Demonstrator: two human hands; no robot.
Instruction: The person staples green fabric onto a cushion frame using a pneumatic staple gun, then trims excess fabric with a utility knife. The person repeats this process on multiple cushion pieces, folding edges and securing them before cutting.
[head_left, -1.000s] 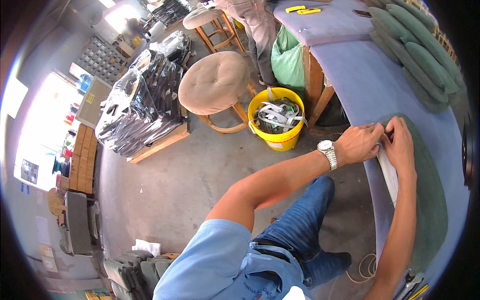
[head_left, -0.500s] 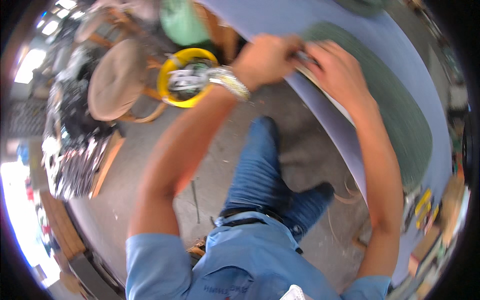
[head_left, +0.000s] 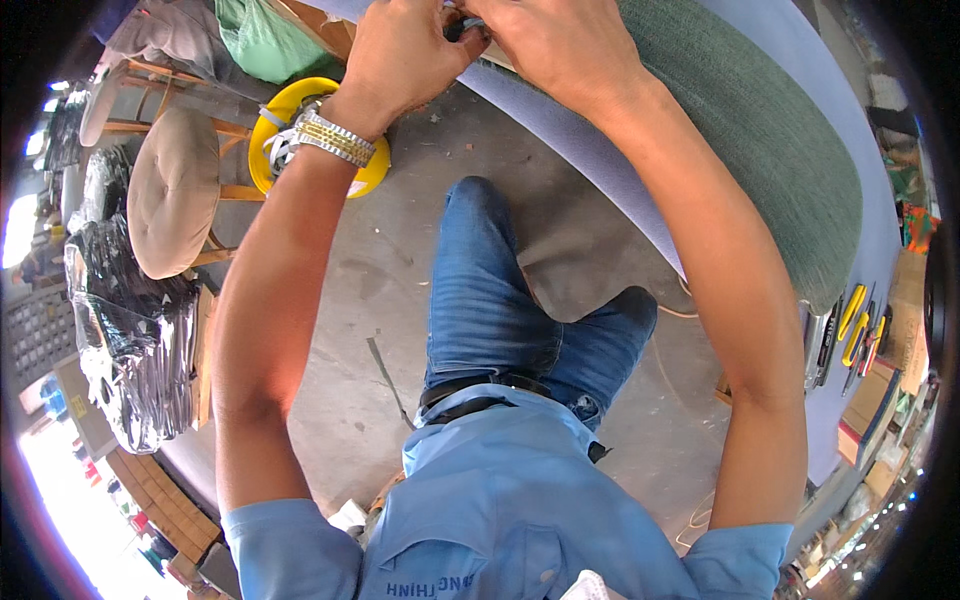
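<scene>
At the far edge of the head view, my left hand (head_left: 405,55) and my right hand (head_left: 565,45) meet with fingers bent together. Between the fingertips is a small dark and bluish thing (head_left: 462,22), mostly covered, whose kind I cannot make out. Both hands are over the near edge of a table with a lilac-blue surface (head_left: 610,170). A green fabric-like panel (head_left: 770,150) with a rounded end lies on it, partly behind my right hand and forearm. My left wrist wears a metal watch or bracelet (head_left: 335,137).
A yellow bucket (head_left: 375,180) stands below the table at left, beside a beige cushioned stool (head_left: 175,195) and a plastic-wrapped stack (head_left: 140,340). A green bag (head_left: 265,40) lies behind. Yellow-handled cutters (head_left: 853,310) and a box (head_left: 868,410) are at right.
Both hands have moved left and farther away in the view, still close together. My arms are stretched farther out, and the surroundings have shifted with my head.
</scene>
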